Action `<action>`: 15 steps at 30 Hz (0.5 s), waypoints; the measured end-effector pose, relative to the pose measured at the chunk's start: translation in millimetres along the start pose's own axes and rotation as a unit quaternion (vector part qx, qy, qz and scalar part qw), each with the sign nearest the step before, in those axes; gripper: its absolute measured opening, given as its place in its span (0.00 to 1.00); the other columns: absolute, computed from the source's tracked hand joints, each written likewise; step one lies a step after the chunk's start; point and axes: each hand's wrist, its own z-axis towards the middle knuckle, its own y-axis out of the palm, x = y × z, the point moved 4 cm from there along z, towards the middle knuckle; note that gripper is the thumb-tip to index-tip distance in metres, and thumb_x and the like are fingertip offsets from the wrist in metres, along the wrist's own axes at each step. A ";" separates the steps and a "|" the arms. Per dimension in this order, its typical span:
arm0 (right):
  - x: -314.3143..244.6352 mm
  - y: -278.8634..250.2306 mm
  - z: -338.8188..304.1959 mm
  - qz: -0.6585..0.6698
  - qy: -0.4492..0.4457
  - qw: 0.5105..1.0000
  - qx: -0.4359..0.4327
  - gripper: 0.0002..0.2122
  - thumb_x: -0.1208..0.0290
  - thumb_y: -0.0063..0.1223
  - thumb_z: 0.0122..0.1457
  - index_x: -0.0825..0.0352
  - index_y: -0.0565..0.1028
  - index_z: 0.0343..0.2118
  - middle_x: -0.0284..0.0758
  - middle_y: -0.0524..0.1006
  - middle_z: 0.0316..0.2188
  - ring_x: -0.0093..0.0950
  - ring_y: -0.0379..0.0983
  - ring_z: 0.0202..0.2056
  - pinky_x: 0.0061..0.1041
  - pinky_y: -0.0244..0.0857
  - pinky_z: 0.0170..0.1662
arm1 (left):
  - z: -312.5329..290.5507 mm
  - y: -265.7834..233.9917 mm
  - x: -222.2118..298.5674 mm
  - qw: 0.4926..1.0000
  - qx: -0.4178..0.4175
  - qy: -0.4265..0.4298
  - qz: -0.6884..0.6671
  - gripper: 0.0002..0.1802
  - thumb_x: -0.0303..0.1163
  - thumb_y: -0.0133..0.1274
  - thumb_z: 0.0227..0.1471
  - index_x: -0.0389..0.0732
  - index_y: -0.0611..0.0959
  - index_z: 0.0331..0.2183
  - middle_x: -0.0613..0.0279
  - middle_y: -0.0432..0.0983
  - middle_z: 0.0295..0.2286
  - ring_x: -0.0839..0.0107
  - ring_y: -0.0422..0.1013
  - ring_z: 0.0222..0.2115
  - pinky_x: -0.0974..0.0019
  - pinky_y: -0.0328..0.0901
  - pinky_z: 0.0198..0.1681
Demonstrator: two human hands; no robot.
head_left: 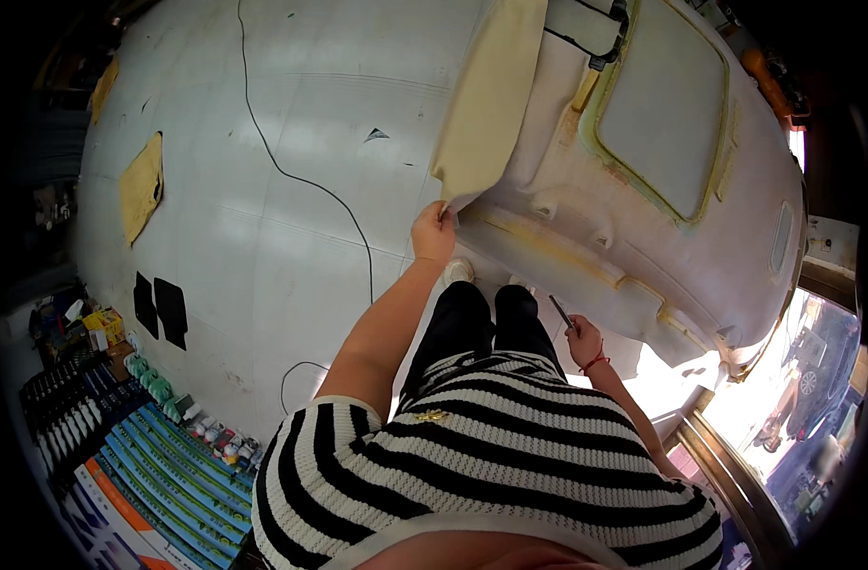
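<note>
White tiled floor (263,237) lay below — left hand (433,231) pinched the peeled cream fabric (486,104) off a headliner panel (643,190); right hand (583,340) gripped a thin tool (561,312).

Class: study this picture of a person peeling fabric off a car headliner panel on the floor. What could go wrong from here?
1. The left hand pinches only a corner of the fabric sheet; it might tear.
2. The thin tool in the right hand could gouge the headliner panel.
3. The black cable beside the feet could trip.
</note>
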 end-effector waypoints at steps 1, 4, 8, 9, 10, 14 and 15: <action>-6.6 -3.1 10.0 -0.006 -0.023 1.000 0.007 0.11 0.78 0.42 0.47 0.69 0.70 0.36 0.37 0.73 0.19 0.27 0.70 0.21 0.24 0.63 0.27 | 6.4 -14.4 -11.5 0.985 0.058 -0.081 -0.139 0.10 0.28 0.48 0.46 0.40 0.74 0.35 0.58 0.71 0.32 0.66 0.68 0.31 0.66 0.63 0.34; -27.0 -10.9 34.3 0.004 -0.023 1.000 -0.006 0.11 0.78 0.43 0.46 0.69 0.70 0.35 0.43 0.73 0.22 0.37 0.70 0.26 0.28 0.63 0.31 | 26.6 -53.9 -42.5 0.836 0.235 -0.181 -0.461 0.13 0.29 0.45 0.50 0.39 0.71 0.40 0.61 0.69 0.35 0.69 0.67 0.34 0.68 0.63 0.34; -34.8 -8.2 56.5 -0.029 -0.056 0.997 -0.041 0.09 0.78 0.45 0.46 0.69 0.70 0.33 0.46 0.72 0.23 0.42 0.70 0.28 0.31 0.63 0.32 | 42.7 -79.4 -70.5 0.802 0.231 -0.253 -0.489 0.15 0.28 0.46 0.49 0.40 0.69 0.42 0.62 0.67 0.37 0.69 0.66 0.36 0.67 0.63 0.36; -38.6 -9.1 60.2 -0.048 -0.075 0.995 -0.042 0.09 0.78 0.45 0.46 0.69 0.70 0.32 0.46 0.72 0.23 0.42 0.70 0.28 0.32 0.63 0.32 | 46.9 -77.3 -71.9 0.803 0.234 -0.259 -0.482 0.16 0.29 0.46 0.49 0.40 0.69 0.42 0.62 0.68 0.37 0.69 0.66 0.36 0.67 0.63 0.36; -42.7 -9.8 63.5 -0.057 -0.080 0.994 -0.048 0.07 0.77 0.46 0.46 0.69 0.70 0.31 0.46 0.72 0.22 0.42 0.69 0.28 0.32 0.63 0.31 | 50.9 -76.1 -70.4 0.804 0.237 -0.266 -0.476 0.16 0.30 0.47 0.49 0.41 0.69 0.42 0.62 0.68 0.37 0.69 0.66 0.36 0.66 0.63 0.37; -69.9 -7.8 77.4 -0.103 -0.112 0.987 -0.051 0.05 0.73 0.48 0.47 0.69 0.69 0.27 0.46 0.71 0.21 0.43 0.68 0.27 0.34 0.62 0.30 | 58.2 -57.8 -99.9 0.791 0.232 -0.268 -0.498 0.25 0.41 0.53 0.45 0.43 0.67 0.44 0.64 0.65 0.41 0.68 0.62 0.41 0.62 0.60 0.39; -75.1 -6.9 79.7 -0.115 -0.119 0.985 -0.042 0.06 0.72 0.49 0.47 0.68 0.68 0.26 0.45 0.71 0.20 0.44 0.68 0.27 0.34 0.62 0.29 | 53.6 -51.3 -96.1 0.814 0.221 -0.274 -0.462 0.27 0.44 0.54 0.43 0.43 0.67 0.44 0.65 0.65 0.40 0.69 0.62 0.40 0.62 0.59 0.39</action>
